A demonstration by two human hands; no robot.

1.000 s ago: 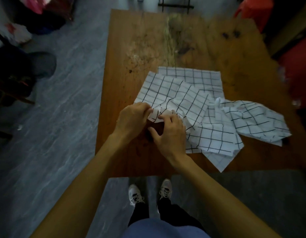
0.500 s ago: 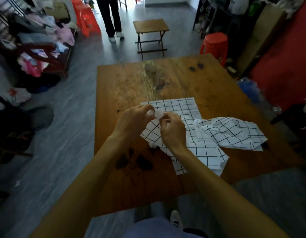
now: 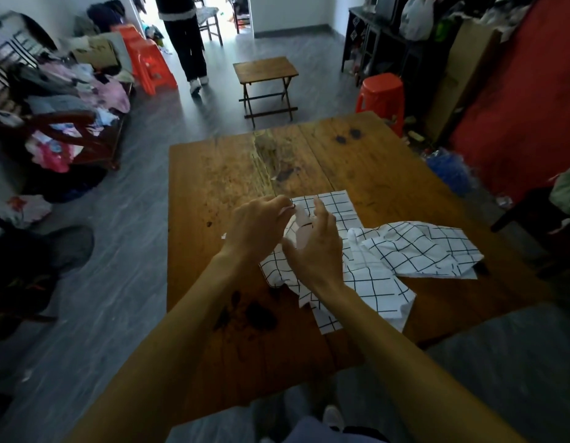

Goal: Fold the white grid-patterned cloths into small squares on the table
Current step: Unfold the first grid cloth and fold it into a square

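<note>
Several white grid-patterned cloths lie in a loose pile on the wooden table point(image 3: 213, 174). One cloth point(image 3: 301, 228) is lifted at its edge between both hands. My left hand point(image 3: 259, 227) pinches that edge with thumb and fingers. My right hand point(image 3: 315, 247) holds the same cloth lower down, with its fingers partly spread. A flat cloth point(image 3: 336, 204) lies behind the hands. A crumpled cloth point(image 3: 418, 247) rests to the right, and another cloth point(image 3: 373, 289) spreads toward the table's near right edge.
Dark stains point(image 3: 255, 314) mark the table near me. Beyond the table stand a small folding table point(image 3: 266, 70), an orange stool point(image 3: 381, 97) and a person point(image 3: 184, 43) walking away. Clothes point(image 3: 63, 100) are heaped at the left. A red wall point(image 3: 517, 116) is at the right.
The view has tilted up from the table to take in the room. Both hands have raised the cloth's edge higher off the table, and my right fingers have spread apart.
</note>
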